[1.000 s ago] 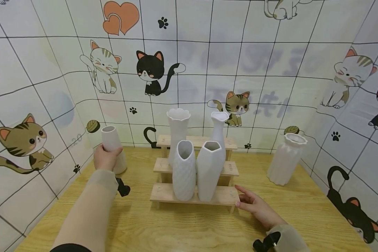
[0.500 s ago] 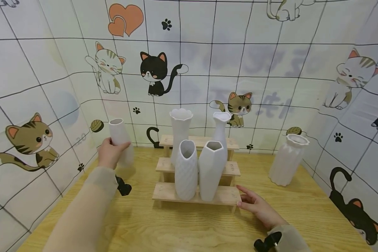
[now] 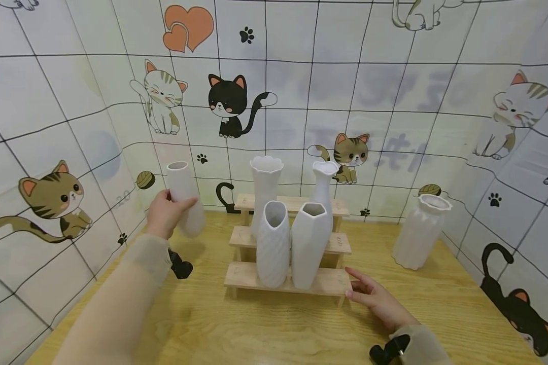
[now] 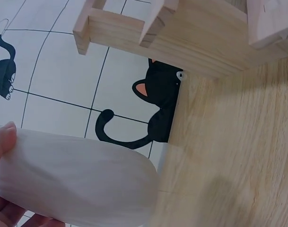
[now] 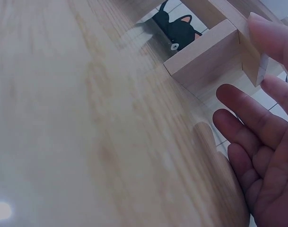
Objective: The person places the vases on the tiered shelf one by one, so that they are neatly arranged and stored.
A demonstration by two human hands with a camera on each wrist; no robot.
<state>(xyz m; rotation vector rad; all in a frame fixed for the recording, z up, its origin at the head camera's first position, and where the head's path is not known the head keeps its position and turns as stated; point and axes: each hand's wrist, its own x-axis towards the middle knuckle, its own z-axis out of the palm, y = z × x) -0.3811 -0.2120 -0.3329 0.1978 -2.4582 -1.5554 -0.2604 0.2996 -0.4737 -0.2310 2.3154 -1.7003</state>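
My left hand grips a plain white vase, thumb across its front, above the table at the left. In the left wrist view the vase shows its rounded base end, apart from the wood. A three-step wooden stand stands in the middle. Its lowest step bears a diamond-textured vase and a faceted vase. Behind them rise a scalloped-rim vase and a slender flared-neck vase. With thumb and forefinger, my right hand pinches the right end of the lowest step.
A ribbed white vase with a wavy rim stands on the wooden table, right of the stand. Cat-patterned wall covering closes off the back and both sides.
The vase in my left hand has come up off the table and moved to the right, toward the stand. My right hand keeps its place at the step's end.
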